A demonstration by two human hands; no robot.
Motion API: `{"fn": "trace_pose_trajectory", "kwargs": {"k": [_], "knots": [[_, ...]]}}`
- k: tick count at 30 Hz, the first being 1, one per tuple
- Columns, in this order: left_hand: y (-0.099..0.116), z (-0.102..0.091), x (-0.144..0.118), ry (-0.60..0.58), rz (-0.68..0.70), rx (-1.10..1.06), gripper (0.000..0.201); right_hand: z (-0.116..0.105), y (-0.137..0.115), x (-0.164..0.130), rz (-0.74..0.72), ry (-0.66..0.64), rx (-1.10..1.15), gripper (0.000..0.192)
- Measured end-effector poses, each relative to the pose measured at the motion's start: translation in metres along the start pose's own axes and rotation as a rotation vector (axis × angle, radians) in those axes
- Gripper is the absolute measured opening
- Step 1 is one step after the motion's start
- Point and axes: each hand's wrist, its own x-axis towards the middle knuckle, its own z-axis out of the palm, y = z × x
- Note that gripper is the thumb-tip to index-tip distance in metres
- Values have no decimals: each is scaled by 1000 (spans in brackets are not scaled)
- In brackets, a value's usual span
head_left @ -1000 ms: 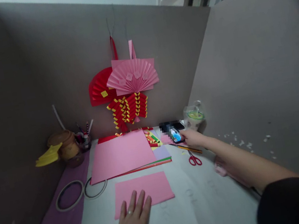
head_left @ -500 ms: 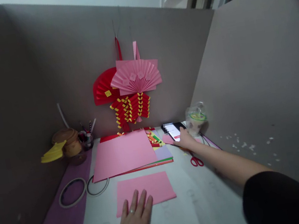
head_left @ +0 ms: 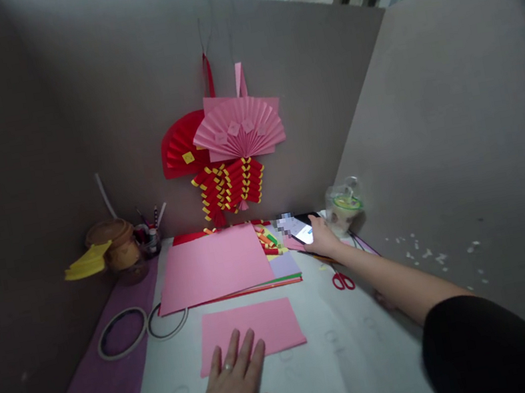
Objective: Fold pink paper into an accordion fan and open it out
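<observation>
1. Left of centre: pens (head_left: 156, 216) in a small cup (head_left: 152, 246); just beside, a brown-lidded container (head_left: 127, 255) partly behind a yellow strip (head_left: 89, 261), contents hidden.
2. Right of centre: a green-lidded cup (head_left: 346, 210) inside clear plastic.
3. Next to that, at a phone (head_left: 304, 234): right hand (head_left: 323, 238), fingers bent along its edge; cannot tell whether gripped.
4. Lower centre, on the worktop (head_left: 359, 369): a small pink sheet (head_left: 272, 327) under left hand (head_left: 230, 392), fingers spread, grasping nothing.
5. Near the right forearm, blades partly hidden: red scissors (head_left: 343, 281).
</observation>
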Motion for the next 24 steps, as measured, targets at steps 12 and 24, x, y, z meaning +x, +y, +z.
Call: {"fn": "trace_pose_trajectory", "kwargs": {"k": [12, 24], "knots": [[-4, 6, 1, 60, 38, 12, 66, -21, 10, 13, -91, -61, 5, 85], [-15, 21, 8, 136, 80, 87, 63, -35, 11, -39, 39, -24, -21, 57]]}}
